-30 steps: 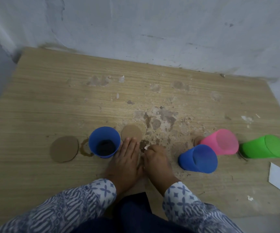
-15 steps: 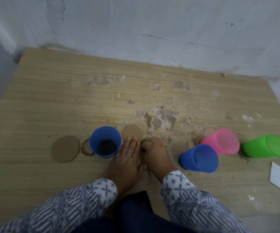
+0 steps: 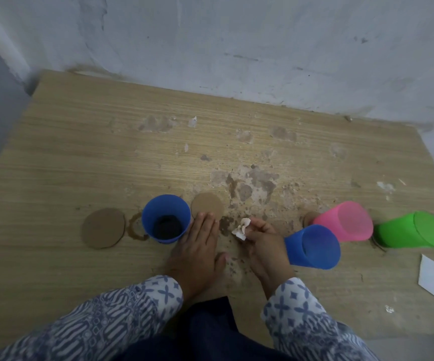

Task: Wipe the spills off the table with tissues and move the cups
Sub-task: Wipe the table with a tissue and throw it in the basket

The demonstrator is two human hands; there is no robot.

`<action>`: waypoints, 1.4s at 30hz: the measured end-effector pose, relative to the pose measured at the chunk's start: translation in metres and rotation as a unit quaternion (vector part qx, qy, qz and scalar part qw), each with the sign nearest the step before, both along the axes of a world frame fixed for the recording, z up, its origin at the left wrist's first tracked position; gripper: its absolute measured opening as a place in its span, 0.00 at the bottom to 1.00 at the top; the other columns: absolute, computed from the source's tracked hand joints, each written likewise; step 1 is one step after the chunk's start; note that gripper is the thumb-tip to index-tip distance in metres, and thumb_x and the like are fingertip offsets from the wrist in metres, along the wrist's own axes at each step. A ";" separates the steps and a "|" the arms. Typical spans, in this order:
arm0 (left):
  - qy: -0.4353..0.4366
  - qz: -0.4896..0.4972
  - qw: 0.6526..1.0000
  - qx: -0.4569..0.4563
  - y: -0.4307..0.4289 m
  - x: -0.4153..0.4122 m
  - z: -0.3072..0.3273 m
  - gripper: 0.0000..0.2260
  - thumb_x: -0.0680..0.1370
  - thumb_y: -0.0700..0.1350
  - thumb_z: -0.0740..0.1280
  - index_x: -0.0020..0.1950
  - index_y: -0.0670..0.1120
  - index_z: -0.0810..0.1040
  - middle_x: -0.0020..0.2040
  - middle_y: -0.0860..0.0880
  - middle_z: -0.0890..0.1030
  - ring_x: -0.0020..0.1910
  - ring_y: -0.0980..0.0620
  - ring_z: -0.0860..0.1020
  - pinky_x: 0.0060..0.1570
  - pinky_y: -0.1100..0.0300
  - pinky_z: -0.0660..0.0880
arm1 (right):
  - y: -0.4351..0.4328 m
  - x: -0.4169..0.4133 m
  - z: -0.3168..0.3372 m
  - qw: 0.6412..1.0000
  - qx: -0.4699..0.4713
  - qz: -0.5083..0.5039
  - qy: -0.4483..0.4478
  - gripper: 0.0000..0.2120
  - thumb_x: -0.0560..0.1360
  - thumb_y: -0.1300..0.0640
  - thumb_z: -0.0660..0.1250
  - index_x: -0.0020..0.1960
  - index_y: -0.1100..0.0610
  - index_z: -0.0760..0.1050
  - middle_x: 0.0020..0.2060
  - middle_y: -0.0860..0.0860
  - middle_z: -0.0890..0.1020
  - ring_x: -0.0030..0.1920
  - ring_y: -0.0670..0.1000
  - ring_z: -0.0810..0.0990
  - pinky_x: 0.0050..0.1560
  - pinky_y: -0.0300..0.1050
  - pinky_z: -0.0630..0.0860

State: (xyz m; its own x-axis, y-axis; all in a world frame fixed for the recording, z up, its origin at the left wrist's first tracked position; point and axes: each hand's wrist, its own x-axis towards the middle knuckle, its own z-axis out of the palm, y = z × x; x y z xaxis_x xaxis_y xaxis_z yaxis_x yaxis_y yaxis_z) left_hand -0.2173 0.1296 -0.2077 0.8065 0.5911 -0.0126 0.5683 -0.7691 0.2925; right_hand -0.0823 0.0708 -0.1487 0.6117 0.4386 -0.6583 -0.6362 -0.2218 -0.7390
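Pinching a crumpled tissue (image 3: 242, 227), the right hand (image 3: 261, 238) sits just right of the dark spill (image 3: 225, 226) on the desk (image 3: 80, 165); the left hand (image 3: 197, 246) lies flat, fingers straight, on the spill's other side, just beside the upright blue cup (image 3: 166, 217).

Crumpled tissue (image 3: 241, 228) near upright blue cup (image 3: 166, 218)

Four cups, two brown discs, two white papers, two grips.
Left of the left grip (image 3: 197, 254): one upright blue cup (image 3: 166, 217), then a second disc (image 3: 103, 228); one brown disc (image 3: 207, 205) just ahead of it. Right of the right grip (image 3: 263, 243), which pinches one crumpled tissue (image 3: 242, 227): tipped blue cup (image 3: 312, 247), pink cup (image 3: 343, 221), green cup (image 3: 411, 230), one flat white sheet (image 3: 433, 277).
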 end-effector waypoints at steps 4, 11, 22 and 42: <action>0.000 -0.001 1.000 0.006 0.000 0.000 0.000 0.30 0.75 0.58 0.55 0.69 0.38 0.71 0.70 0.41 0.70 0.71 0.41 0.67 0.70 0.50 0.56 | -0.004 0.001 -0.007 0.824 -0.209 0.264 -0.456 0.09 0.76 0.67 0.60 0.50 0.59 0.77 0.47 0.52 0.77 0.46 0.48 0.73 0.43 0.36 0.66; -0.010 -0.001 1.000 0.021 -0.001 0.000 0.001 0.29 0.76 0.57 0.56 0.69 0.38 0.71 0.70 0.40 0.70 0.71 0.41 0.67 0.70 0.49 0.56 | -0.016 -0.003 -0.022 0.704 -0.219 0.361 -0.572 0.12 0.73 0.68 0.64 0.54 0.63 0.78 0.50 0.59 0.78 0.47 0.59 0.78 0.46 0.42 0.70; -0.004 -0.004 1.000 0.007 -0.001 -0.001 0.002 0.28 0.79 0.56 0.51 0.69 0.38 0.71 0.70 0.40 0.70 0.70 0.41 0.68 0.71 0.50 0.54 | 0.011 -0.002 -0.030 0.671 -0.196 0.370 -0.612 0.15 0.61 0.71 0.71 0.46 0.62 0.81 0.38 0.58 0.79 0.38 0.57 0.77 0.42 0.40 0.71; -0.028 -0.005 0.999 0.015 -0.001 -0.001 0.003 0.28 0.77 0.56 0.55 0.68 0.37 0.72 0.70 0.39 0.71 0.70 0.40 0.68 0.71 0.51 0.54 | -0.012 -0.006 -0.027 0.662 -0.165 0.399 -0.613 0.12 0.60 0.69 0.75 0.42 0.61 0.82 0.35 0.57 0.79 0.34 0.57 0.78 0.38 0.41 0.74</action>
